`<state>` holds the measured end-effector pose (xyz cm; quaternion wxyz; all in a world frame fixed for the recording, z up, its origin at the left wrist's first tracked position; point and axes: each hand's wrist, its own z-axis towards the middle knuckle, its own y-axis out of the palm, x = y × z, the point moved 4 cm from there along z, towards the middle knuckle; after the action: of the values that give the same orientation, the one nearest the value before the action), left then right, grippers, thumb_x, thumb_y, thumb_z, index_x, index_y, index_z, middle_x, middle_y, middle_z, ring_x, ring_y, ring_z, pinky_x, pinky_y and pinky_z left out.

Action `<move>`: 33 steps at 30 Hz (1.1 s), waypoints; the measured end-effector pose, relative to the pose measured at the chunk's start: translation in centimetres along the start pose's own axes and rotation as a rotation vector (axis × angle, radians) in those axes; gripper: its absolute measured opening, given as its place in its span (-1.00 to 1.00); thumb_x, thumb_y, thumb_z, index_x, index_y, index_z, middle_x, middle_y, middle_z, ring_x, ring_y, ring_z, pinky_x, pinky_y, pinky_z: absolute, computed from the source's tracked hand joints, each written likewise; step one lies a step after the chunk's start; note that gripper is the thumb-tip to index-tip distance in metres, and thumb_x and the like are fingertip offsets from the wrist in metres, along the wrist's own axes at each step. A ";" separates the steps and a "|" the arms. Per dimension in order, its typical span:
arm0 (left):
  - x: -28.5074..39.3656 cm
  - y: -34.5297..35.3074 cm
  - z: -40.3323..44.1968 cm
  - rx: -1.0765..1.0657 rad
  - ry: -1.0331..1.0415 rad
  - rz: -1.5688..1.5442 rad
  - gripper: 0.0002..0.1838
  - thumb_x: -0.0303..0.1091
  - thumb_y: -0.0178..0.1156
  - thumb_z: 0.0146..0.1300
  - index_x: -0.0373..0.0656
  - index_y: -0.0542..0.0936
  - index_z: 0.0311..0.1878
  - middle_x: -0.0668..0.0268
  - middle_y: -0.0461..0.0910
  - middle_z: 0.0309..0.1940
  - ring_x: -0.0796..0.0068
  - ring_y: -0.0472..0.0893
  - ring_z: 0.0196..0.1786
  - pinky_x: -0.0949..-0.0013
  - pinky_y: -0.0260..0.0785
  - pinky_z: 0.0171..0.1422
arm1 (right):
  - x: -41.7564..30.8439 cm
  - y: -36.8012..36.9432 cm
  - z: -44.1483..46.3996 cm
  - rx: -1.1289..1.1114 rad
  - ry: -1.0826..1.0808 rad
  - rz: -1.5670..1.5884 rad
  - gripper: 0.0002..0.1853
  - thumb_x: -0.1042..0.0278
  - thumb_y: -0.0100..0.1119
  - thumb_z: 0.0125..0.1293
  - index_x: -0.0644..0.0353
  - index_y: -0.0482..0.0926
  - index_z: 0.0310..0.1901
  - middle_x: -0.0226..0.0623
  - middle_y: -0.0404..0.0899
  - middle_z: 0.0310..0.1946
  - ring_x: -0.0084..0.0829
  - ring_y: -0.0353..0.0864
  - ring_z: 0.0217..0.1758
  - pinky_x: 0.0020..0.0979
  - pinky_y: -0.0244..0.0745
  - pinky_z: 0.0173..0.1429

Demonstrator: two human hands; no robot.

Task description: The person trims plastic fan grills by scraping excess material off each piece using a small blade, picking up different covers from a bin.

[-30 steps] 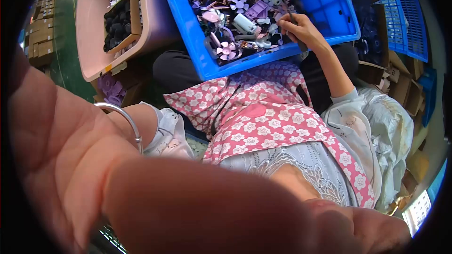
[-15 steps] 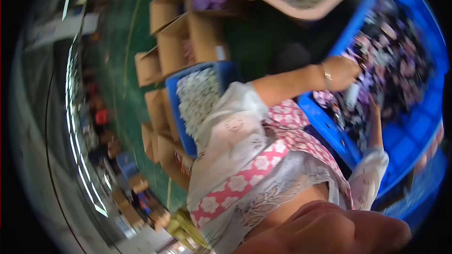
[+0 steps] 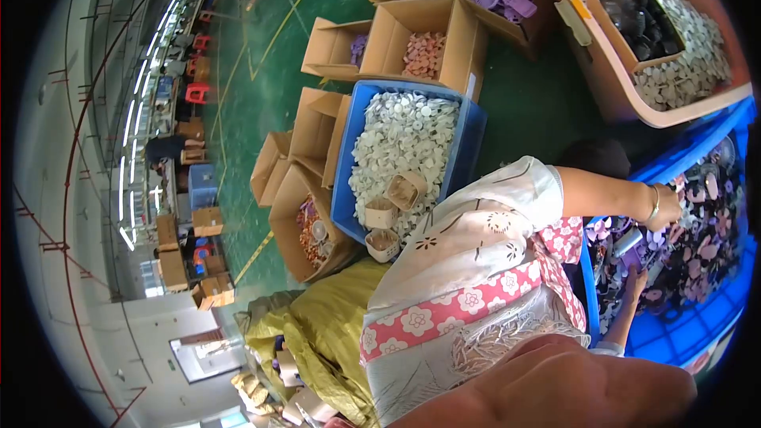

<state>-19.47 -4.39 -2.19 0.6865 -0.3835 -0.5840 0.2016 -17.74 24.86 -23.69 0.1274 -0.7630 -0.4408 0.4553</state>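
Note:
My left hand [image 3: 668, 208], with a bracelet at the wrist, reaches over a heap of small plastic parts [image 3: 697, 246] in a large blue bin [image 3: 674, 337]. Its fingers look curled; what they hold is hidden. Lower down, my right hand [image 3: 636, 280] has its fingers closed at a purple plastic piece [image 3: 632, 258]. A pale grey cylinder [image 3: 626, 242] lies just above that piece, between my two hands. The parts around them are black, purple, pink and white.
A blue crate [image 3: 342, 190] of white parts stands to the left, with small cups on top. Cardboard boxes [image 3: 428, 12] surround it, some holding orange or purple parts. A pink tub [image 3: 658, 115] is at the upper right. Yellow sacking [image 3: 333, 309] lies below.
The view has swung, so the bin and hands sit farther right and lower, and the crate and boxes show more fully. The blur has gone. Both hands stay over the parts.

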 end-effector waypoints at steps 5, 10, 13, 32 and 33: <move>0.4 -1.5 -1.5 0.001 0.045 0.027 -0.83 -0.40 0.11 -0.05 -0.14 0.60 -0.35 0.00 0.58 -0.46 -0.03 0.60 -0.31 0.03 0.45 -0.25 | -3.1 -2.9 -3.4 0.174 -0.336 -0.452 -0.69 0.24 0.09 0.15 0.35 0.47 -0.21 0.08 0.51 -0.36 -0.01 0.53 -0.27 -0.16 0.39 -0.22; 1.2 0.9 -3.1 0.072 0.074 0.011 -0.68 -0.12 0.16 0.05 -0.24 0.61 -0.42 -0.01 0.59 -0.48 -0.01 0.60 -0.35 0.08 0.44 -0.22 | -16.3 -6.1 -17.6 0.684 -0.490 -0.288 -0.80 0.42 0.01 0.25 0.33 0.45 -0.14 0.02 0.51 -0.39 -0.02 0.53 -0.32 -0.21 0.42 -0.26; 2.3 3.1 -4.5 -0.225 0.001 -0.239 -0.36 0.25 0.17 0.01 -0.31 0.61 -0.42 0.00 0.60 -0.49 0.05 0.61 -0.37 0.20 0.44 -0.25 | -18.0 -6.0 -20.3 0.687 -0.409 0.476 -0.81 0.34 0.05 0.31 0.25 0.47 -0.13 -0.29 0.47 -0.54 -0.51 0.43 -0.60 -0.47 0.33 -0.52; 9.3 -1.3 -11.6 -0.204 -0.494 -2.013 -0.33 0.23 -0.29 0.33 -0.26 0.39 0.05 0.10 0.54 -0.24 0.11 0.53 -0.15 -0.01 0.37 0.06 | -21.4 1.0 -28.1 -0.236 -0.086 1.540 -0.78 0.45 0.08 0.27 0.22 0.38 -0.07 -0.29 0.52 -0.28 -0.52 0.57 -0.31 -0.59 0.44 -0.36; 9.4 -1.2 -11.7 -0.235 -0.512 -2.032 -0.34 0.21 -0.29 0.35 -0.27 0.38 0.06 0.09 0.54 -0.23 0.10 0.53 -0.14 -0.01 0.36 0.07 | -21.2 0.9 -28.5 -0.237 -0.068 1.545 -0.75 0.45 0.08 0.25 0.23 0.36 -0.05 -0.26 0.53 -0.27 -0.48 0.58 -0.29 -0.55 0.46 -0.35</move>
<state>-6.22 -1.70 4.50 0.3477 0.2760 -0.7741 -0.4513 1.62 13.54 3.84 -0.3216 -0.8477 0.1656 0.3879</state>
